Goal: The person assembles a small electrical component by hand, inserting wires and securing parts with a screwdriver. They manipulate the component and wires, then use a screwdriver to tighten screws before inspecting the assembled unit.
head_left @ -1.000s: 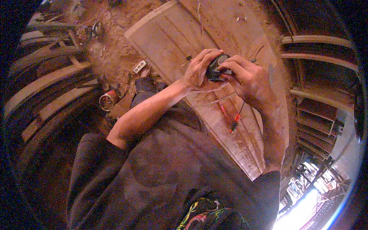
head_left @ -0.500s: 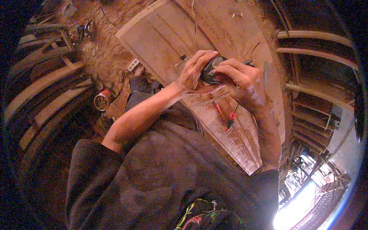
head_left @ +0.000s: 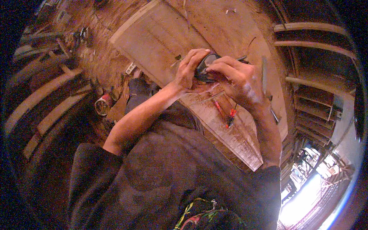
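Far to your left, curved wooden ribs (head_left: 50, 111) run along the dim edge of the view, and sawdust covers the ground. A small round tin (head_left: 102, 105) with a pale face lies in the shavings near the lower left end of the board, and a small white block (head_left: 130, 68) sits by the board's left edge.

The broad wooden board (head_left: 161, 34) slants across in front of you. Your left hand (head_left: 188, 73) comes up over it and closes on the left side of a small dark object (head_left: 206, 67), fingers curled round it and thumb pressed against its near edge. The object is held just above the board's middle, between both hands; what kind of tool it is cannot be told, since your fingers cover most of it.

Your right hand (head_left: 237, 78) grips its right side, fingers bent tight over the top with the fingertips meeting the left hand's. Both hands look firmly shut on it, none of the fingers spread.

It looks as though you are adjusting or setting the object, not yet working the wood. The next move likely calls for a steady hold with one hand while the other turns or presses a small part.

Below your right hand a red-handled screwdriver (head_left: 230, 115) and a thin red pencil-like stick (head_left: 218, 108) lie on the board. A long grey metal bar (head_left: 264, 76) lies further right, with more wooden ribs (head_left: 310, 42) beyond.
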